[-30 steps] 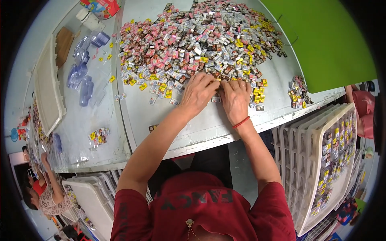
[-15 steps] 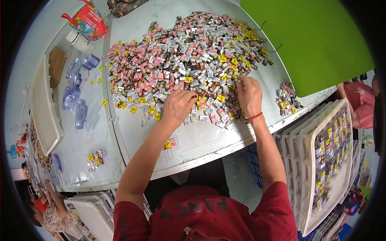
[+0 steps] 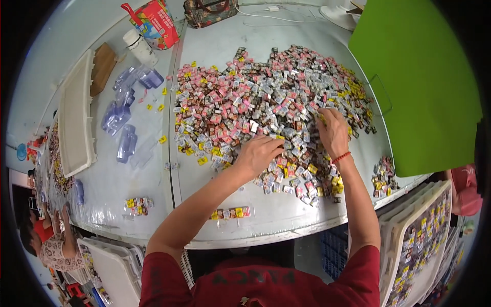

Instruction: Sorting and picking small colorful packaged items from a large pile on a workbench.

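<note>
A wide heap of small printed blocks (image 3: 255, 102), in pink, white, brown and yellow, covers the middle of the table. At its near side my left hand (image 3: 258, 156) is closed, thumb and fingertips together at a small dark piece too hidden to make out. To the right, my right hand (image 3: 333, 134) reaches over the heap with fingers bent and thumb apart, and no held piece shows. Looser blocks (image 3: 307, 184) lie between my forearms. Near the front edge, a short row of blocks (image 3: 230, 213) lies beside my left forearm.
Clear plastic shells (image 3: 123, 107), a white bottle (image 3: 139, 47) and a white tray (image 3: 76, 112) are at the left. A green panel (image 3: 419, 87) borders the right side. Stacked trays (image 3: 419, 245) hold packed blocks at lower right. Another person (image 3: 53, 245) works at lower left.
The view has shifted, so the table sits lower and farther right in it. My right hand has moved relative to the heap, and more of the short row shows beside my left forearm.
</note>
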The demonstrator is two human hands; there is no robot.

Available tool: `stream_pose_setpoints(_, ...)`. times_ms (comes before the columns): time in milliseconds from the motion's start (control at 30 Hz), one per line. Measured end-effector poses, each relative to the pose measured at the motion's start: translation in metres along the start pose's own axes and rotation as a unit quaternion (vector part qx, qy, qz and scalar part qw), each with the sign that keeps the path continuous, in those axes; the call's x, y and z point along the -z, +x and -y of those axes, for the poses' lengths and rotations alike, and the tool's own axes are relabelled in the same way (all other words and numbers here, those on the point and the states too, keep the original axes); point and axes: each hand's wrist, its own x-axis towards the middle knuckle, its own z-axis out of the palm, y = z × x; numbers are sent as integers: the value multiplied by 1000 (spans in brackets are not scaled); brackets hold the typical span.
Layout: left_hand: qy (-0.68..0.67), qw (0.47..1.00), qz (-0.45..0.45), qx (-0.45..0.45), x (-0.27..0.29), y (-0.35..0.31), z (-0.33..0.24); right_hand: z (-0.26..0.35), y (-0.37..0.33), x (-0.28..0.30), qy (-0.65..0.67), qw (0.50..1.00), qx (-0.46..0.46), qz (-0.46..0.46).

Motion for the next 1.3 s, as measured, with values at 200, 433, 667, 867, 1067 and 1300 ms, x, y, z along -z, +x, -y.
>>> stream_pose_setpoints(200,59,998,10,-6,49,67,55,-13,89,-27,-10,998,40,43)
stream_pose_setpoints(433,203,979,2,36,78,153,195,-85,214,-94,-67,993,19,93)
stream_pose_setpoints(667,175,955,167,173,39,209,228,-166,280,-144,-189,953,-33,237)
stream_pose_setpoints(867,182,959,165,140,-3,239,219,-205,280,-163,-176,959,-126,182)
stream_pose_setpoints(1067,211,952,151,163,-36,256,199,-129,274,-176,-186,947,-65,255)
stream_pose_setpoints(1300,179,945,165,217,-36,267,183,-92,265,-185,-157,952,53,259)
